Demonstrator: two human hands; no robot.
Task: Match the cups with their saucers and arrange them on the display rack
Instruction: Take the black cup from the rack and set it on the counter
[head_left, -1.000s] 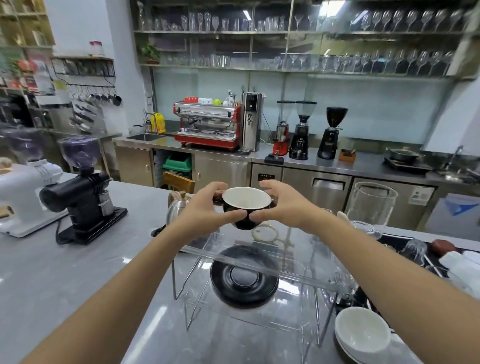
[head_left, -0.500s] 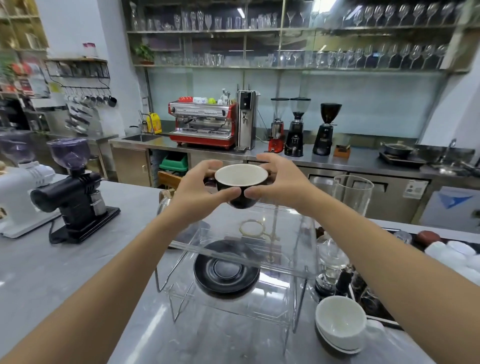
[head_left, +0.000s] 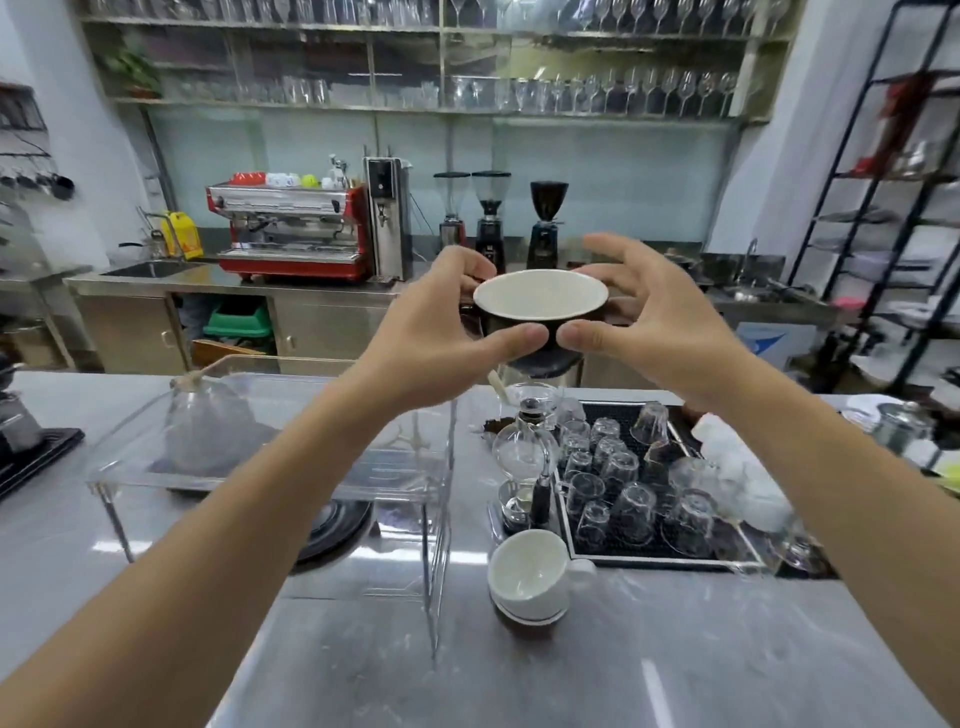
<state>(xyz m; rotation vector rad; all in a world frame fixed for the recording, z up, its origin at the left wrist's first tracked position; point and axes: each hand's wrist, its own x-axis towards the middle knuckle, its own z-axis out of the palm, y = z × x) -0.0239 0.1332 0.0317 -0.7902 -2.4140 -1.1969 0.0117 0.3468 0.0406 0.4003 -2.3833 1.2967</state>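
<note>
A black cup (head_left: 540, 304) with a white inside is held level in the air, above the counter. My left hand (head_left: 436, 332) grips its left side and my right hand (head_left: 644, 322) its right side, thumbs meeting at the front. Below and to the left stands the clear acrylic display rack (head_left: 270, 447). A black saucer (head_left: 332, 525) lies on the rack's lower level, partly hidden by my left forearm. A white cup (head_left: 530, 574) sits on a white saucer on the counter, right of the rack.
A glass siphon brewer (head_left: 519, 457) stands just behind the white cup. A black mat (head_left: 649, 551) with several upturned glasses lies at the right. A black grinder's base (head_left: 26, 447) is at the far left. Espresso machine and grinders line the back counter.
The view has swung right, so the rack now sits to the left. Both hands have lifted the black cup higher and to the right of the rack top.
</note>
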